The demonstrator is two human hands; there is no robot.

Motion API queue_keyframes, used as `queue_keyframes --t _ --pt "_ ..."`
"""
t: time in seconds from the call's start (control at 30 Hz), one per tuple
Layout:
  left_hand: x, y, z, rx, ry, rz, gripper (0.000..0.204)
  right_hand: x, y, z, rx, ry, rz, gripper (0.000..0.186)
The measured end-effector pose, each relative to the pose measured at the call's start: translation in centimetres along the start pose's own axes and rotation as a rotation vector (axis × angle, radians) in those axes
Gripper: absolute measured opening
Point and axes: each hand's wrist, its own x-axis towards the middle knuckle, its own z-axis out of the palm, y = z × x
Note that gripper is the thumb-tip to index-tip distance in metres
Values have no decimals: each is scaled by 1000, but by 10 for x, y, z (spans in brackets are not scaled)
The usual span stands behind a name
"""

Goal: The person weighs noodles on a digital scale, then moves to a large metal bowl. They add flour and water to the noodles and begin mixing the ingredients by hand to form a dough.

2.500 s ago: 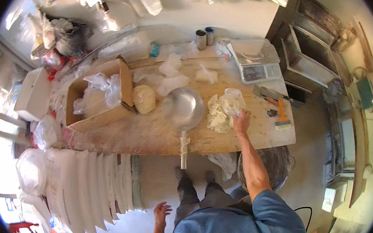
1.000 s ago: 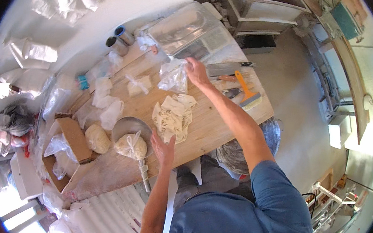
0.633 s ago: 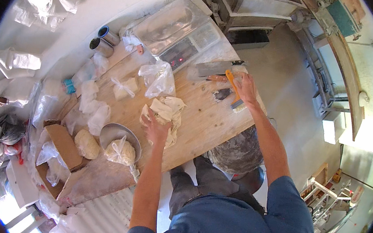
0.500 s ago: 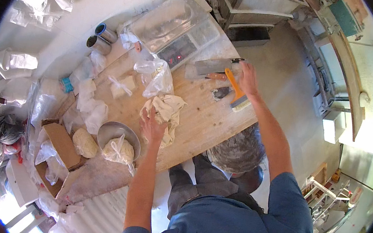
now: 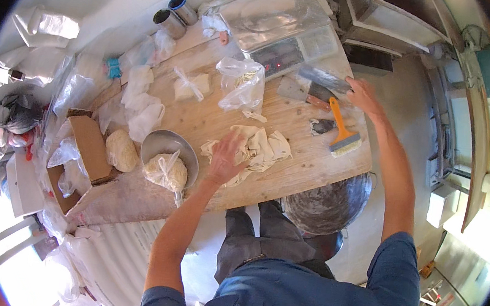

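My left hand [image 5: 226,157], fingers apart, rests on a crumpled pile of pale dough pieces [image 5: 272,150]. My right hand [image 5: 363,97] is closed on the dark handle of a long flat metal blade [image 5: 323,77], held at the table's right end. Below it lie an orange-handled scraper brush [image 5: 338,118], a wood-handled tool [image 5: 316,101] and a small dark piece [image 5: 322,126]. A tied bag of dough [image 5: 165,170] sits in a metal pan [image 5: 192,165]. A clear bag [image 5: 240,84] lies beyond the pile.
The wooden table [image 5: 284,181] also holds a scale [image 5: 272,60], two metal cans [image 5: 169,22], a small tied bag [image 5: 189,84], a dough lump [image 5: 123,150] and a cardboard box [image 5: 87,148]. A large round tub [image 5: 326,200] stands under the front edge.
The tied dough bag appeared in the pan after the earliest frame. My right hand moved from the clear bag to the blade, now lifted and angled. My left hand came onto the dough pieces.
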Motion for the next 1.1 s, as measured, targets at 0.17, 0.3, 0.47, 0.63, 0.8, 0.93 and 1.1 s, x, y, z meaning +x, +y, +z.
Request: queue_keyframes --t 0.17,0.3,0.47,0.63,0.8,0.93,1.1 --pt "5 -14 -14 23 58 -431 109 -102 -81 10 187 128 258 38" --pt "-4 -12 -4 -79 120 -483 112 -164 -171 86 245 162 233 22" --pt "-24 3 36 87 269 -790 110 -184 -265 176 338 17 298 15" --pt "-23 -6 45 -144 480 -877 96 -190 -336 223 617 16 342 23" --pt "-24 14 23 -16 522 -572 82 -184 -336 236 774 -65 415 29" --pt "-28 45 15 238 272 -338 69 -194 -296 201 643 -59 403 26" --pt "-23 64 32 391 273 -177 60 -200 -262 104 405 75 277 22"
